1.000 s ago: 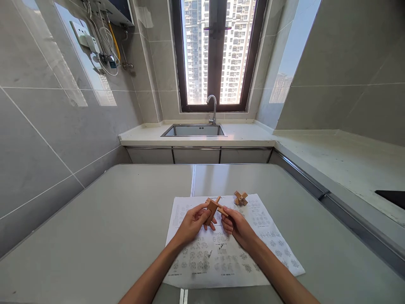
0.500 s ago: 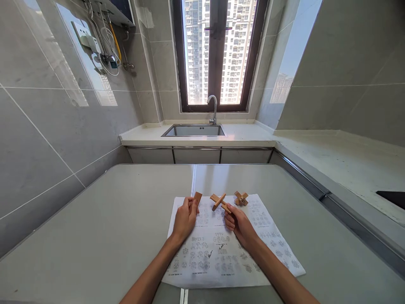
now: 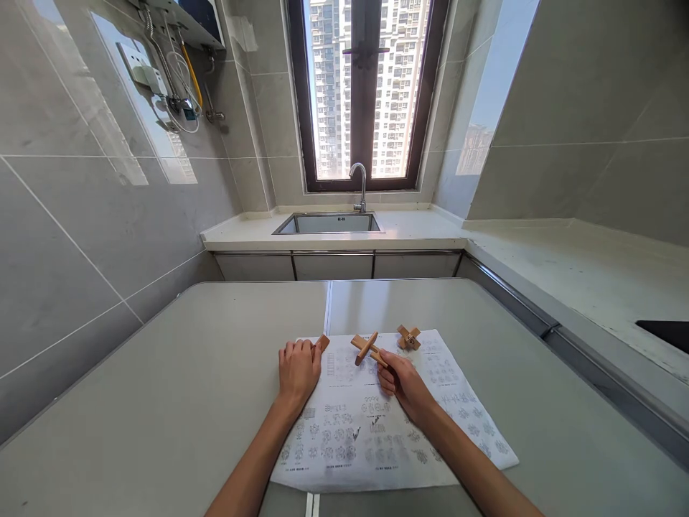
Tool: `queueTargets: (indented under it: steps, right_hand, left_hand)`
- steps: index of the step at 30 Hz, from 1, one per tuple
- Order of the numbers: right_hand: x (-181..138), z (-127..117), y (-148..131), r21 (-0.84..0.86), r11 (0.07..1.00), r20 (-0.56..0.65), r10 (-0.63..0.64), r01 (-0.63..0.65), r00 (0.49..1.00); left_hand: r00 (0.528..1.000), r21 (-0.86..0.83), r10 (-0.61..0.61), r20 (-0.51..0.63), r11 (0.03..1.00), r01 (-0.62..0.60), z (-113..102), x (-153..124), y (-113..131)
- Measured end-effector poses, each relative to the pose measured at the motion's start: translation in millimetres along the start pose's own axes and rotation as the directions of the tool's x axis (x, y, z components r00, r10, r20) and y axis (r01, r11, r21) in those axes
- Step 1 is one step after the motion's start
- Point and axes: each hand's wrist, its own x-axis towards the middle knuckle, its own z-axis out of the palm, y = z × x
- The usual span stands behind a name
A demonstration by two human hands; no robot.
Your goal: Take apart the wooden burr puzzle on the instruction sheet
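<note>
My left hand (image 3: 299, 369) rests at the upper left edge of a printed sheet (image 3: 366, 459), its fingers curled round a small wooden puzzle piece (image 3: 324, 342) whose end sticks out to the right. Between thumb and fingers, my right hand (image 3: 398, 379) grips one end of two crossed wooden puzzle pieces (image 3: 366, 348), held above the sheet. Behind it, an assembled wooden cross-shaped puzzle (image 3: 409, 338) sits on the sheet's top edge. The sheet carries rows of small diagrams and a few pen check marks.
The sheet lies on a pale table (image 3: 161, 402) with a seam down its middle. Beyond are a counter with a sink (image 3: 328, 224) and a faucet (image 3: 362, 188), under a window. A white counter (image 3: 592, 266) with a dark object (image 3: 664, 334) runs along the right.
My left hand has moved left and turned palm down with its wooden piece, now mostly covered. My right hand and the crossed pieces have shifted only slightly left.
</note>
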Motion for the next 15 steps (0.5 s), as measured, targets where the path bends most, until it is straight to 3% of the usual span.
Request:
queueTargets:
  steps: [5, 10, 13, 15]
  right_hand:
    - [-2, 3, 2, -0.033, 0.999, 0.044, 0.011, -0.010, 0.999]
    - [-2, 4, 2, -0.039, 0.999, 0.067, 0.013, -0.010, 0.998]
    - [-2, 4, 4, -0.033, 0.999, 0.081, 0.013, -0.010, 0.997]
    - [-1, 4, 5, -0.018, 1.000, 0.091, 0.015, -0.014, 0.996]
  left_hand:
    - [0.997, 0.063, -0.041, -0.062, 0.997, 0.044, 5, 1, -5]
    - [0.991, -0.025, -0.055, -0.125, 0.998, 0.053, 8, 2, -8]
    - [0.984, -0.218, -0.024, -0.175, 0.976, -0.015, 2, 2, -3]
    - [0.986, -0.449, 0.017, -0.168, 0.889, -0.091, -5, 1, 3]
